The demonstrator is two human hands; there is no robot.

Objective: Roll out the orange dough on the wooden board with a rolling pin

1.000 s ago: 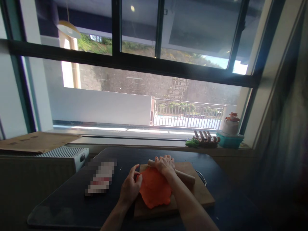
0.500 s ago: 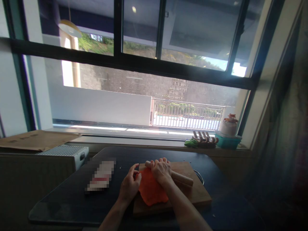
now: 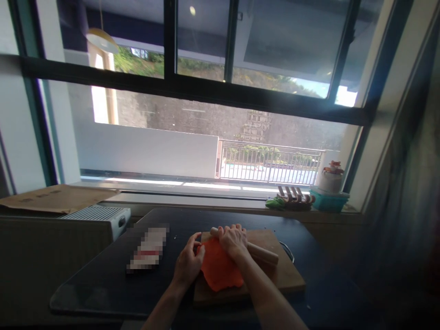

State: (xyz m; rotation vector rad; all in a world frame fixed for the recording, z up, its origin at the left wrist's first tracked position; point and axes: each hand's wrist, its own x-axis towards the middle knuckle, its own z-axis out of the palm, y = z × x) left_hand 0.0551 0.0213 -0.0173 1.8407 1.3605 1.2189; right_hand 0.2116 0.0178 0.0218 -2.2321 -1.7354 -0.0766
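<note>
"Two bare hands, low in the middle of the frame: how does each one stand?"

"The right hand (image 3: pixel 235 240) lies palm down over a wooden rolling pin (image 3: pixel 264 254), knuckles bent; whether its fingers wrap underneath is hidden. The left hand (image 3: pixel 187 263) is at the left edge of an orange dough-like sheet (image 3: pixel 222 270), thumb and forefinger curved apart. Whether it pinches that edge cannot be told."

"Why hold them so?"

"Probably the palm sits on top so that weight can bear down through the pin, which slants across the sheet's upper right side, while the left hand seems to steady the rim."

"And the sheet itself?"

"It lies on a wooden cutting board (image 3: pixel 288 275) at lower centre, likely there as a firm, flat backing; the board rests on the dark table (image 3: pixel 96 288)."

"Any containers?"

"One teal bin (image 3: pixel 328 201) on the windowsill (image 3: pixel 192 201), right of the frame, with a white tub (image 3: pixel 330 182) above it, presumably set there to spare table room. An orange-brown object (image 3: pixel 334 165) tops the tub. What either container holds cannot be seen."
</note>
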